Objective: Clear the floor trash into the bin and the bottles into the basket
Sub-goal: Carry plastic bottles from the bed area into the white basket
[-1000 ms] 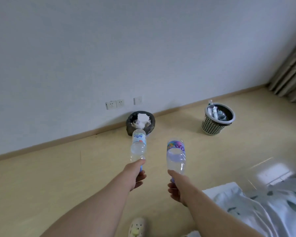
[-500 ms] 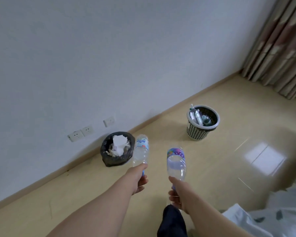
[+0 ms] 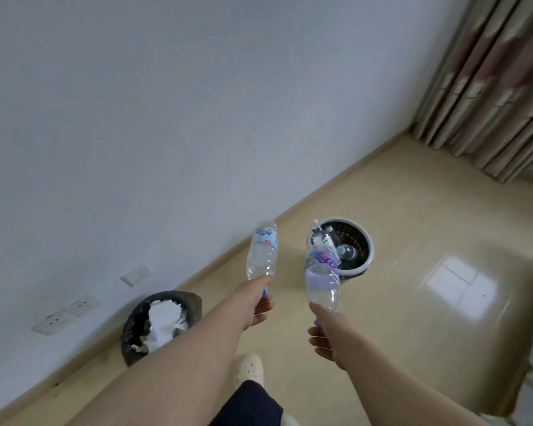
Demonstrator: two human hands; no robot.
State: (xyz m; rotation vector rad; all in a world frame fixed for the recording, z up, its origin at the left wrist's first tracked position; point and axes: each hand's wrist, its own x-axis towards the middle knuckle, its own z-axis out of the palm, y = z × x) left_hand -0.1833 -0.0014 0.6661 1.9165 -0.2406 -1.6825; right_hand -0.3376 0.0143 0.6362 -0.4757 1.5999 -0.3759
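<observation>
My left hand (image 3: 257,298) grips a clear plastic bottle with a pale blue label (image 3: 262,251) by its neck, base pointing away from me. My right hand (image 3: 326,332) grips a second clear bottle with a purple and teal label (image 3: 322,276) the same way. The grey perforated basket (image 3: 368,252) stands on the floor just beyond the right bottle, with several bottles inside. The black-lined bin (image 3: 136,329) full of crumpled white paper stands by the wall, left of my left forearm.
A white wall with sockets (image 3: 66,313) runs along the left. Patterned curtains (image 3: 493,87) hang at the far right. The floor is glossy beige tile (image 3: 428,302). My foot in a cream shoe (image 3: 249,368) shows between my arms.
I have walked closer to the basket. It now sits right behind the bottle in my right hand, and the bin has slid to the lower left. Both grips are unchanged.
</observation>
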